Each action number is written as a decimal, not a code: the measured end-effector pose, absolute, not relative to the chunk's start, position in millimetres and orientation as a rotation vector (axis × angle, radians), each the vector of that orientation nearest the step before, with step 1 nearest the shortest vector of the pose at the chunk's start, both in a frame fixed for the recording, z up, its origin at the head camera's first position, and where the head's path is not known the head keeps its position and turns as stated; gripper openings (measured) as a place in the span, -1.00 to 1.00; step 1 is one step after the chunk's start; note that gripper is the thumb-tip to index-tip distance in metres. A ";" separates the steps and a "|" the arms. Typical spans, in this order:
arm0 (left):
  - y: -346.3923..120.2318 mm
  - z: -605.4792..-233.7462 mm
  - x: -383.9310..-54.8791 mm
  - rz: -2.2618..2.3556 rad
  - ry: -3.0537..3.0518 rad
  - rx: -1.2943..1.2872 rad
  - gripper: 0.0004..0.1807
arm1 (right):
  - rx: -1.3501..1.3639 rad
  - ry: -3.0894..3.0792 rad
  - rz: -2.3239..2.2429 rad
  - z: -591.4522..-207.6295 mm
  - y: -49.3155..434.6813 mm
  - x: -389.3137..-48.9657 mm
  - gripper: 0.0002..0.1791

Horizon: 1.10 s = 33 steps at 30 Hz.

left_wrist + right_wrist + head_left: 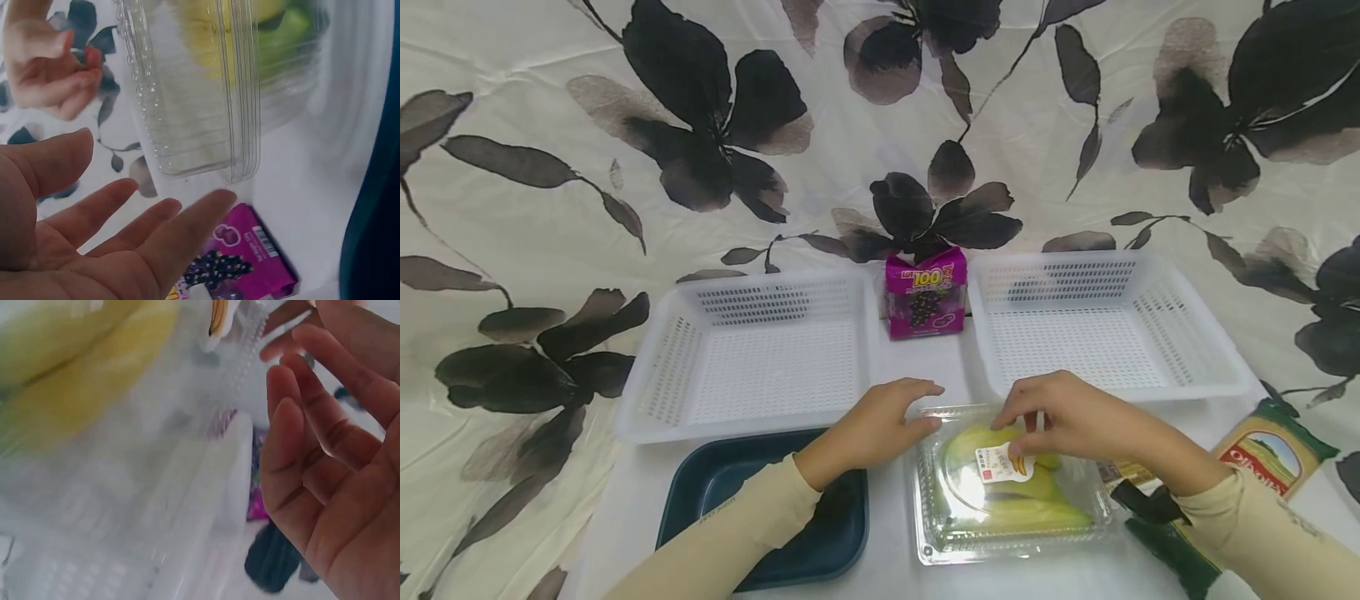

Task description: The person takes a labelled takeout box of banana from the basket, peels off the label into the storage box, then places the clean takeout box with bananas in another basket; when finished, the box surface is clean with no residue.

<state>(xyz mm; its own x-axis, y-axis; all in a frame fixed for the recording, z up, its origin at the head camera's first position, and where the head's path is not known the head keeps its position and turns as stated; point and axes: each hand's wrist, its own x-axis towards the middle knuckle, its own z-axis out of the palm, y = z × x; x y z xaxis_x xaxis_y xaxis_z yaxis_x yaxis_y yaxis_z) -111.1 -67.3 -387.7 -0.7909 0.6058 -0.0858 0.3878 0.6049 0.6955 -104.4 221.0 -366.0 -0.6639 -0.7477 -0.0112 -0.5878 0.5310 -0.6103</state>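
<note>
A clear plastic clamshell box (940, 533) with yellow-green bananas (1037, 500) inside lies on the white table, a white label (992, 463) on its lid. At the box's far left corner is my left hand (883, 425), fingers extended and thumb apart; in the left wrist view the palm (94, 269) holds nothing. Above the lid hovers my right hand (1063, 412), its fingers loosely bent near the label. The right wrist view shows those fingers (331, 419) gripping nothing, with the box beside them. Whether either hand touches the plastic is hard to tell.
Two white perforated baskets (752, 425) (1180, 390) stand at the back, with a purple grape candy bag (927, 321) between them. A dark blue tray (857, 542) sits front left, under my left forearm. Green-and-tan packets (1262, 454) lie at right, partly behind my right forearm.
</note>
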 end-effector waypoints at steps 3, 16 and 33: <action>-69.4 -390.8 -109.5 1.009 2.498 0.782 -0.51 | -1.138 2.433 -0.793 -368.9 206.9 -111.6 -0.74; -70.3 -403.0 -108.6 0.982 2.460 0.765 -0.41 | -1.115 2.385 -0.729 -377.4 186.4 -120.1 -0.83; -68.5 -407.1 -105.7 0.990 2.479 0.727 -0.40 | -1.055 2.318 -0.744 -383.5 186.0 -123.5 -0.80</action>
